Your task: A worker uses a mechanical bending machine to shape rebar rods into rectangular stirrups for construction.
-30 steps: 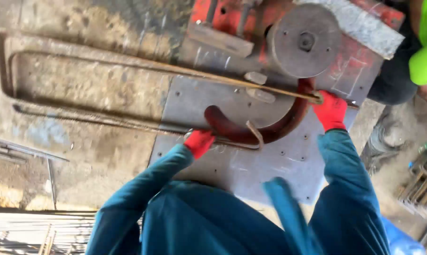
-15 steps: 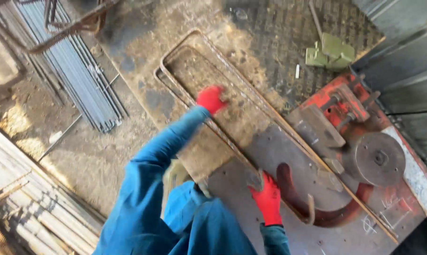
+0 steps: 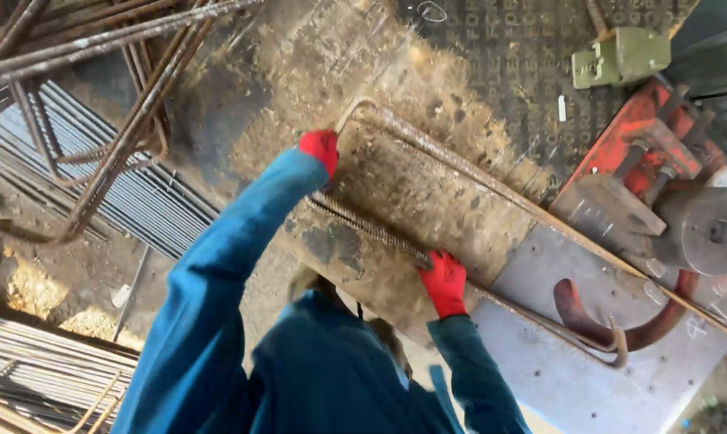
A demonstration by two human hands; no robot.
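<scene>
Gloves hide both grips, left hand [image 3: 320,149] and right hand [image 3: 444,281] clamped on the bent rebar [image 3: 460,173].

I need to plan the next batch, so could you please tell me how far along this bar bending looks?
Done: the long ribbed steel bar already has a rounded bend at its far end, forming a narrow loop on the table, and a hooked end near the red curved guide. In hand: the left hand grips the loop's far bend, and the right hand holds the near leg. Left: straight bars lie stacked on the floor, unbent.
</scene>
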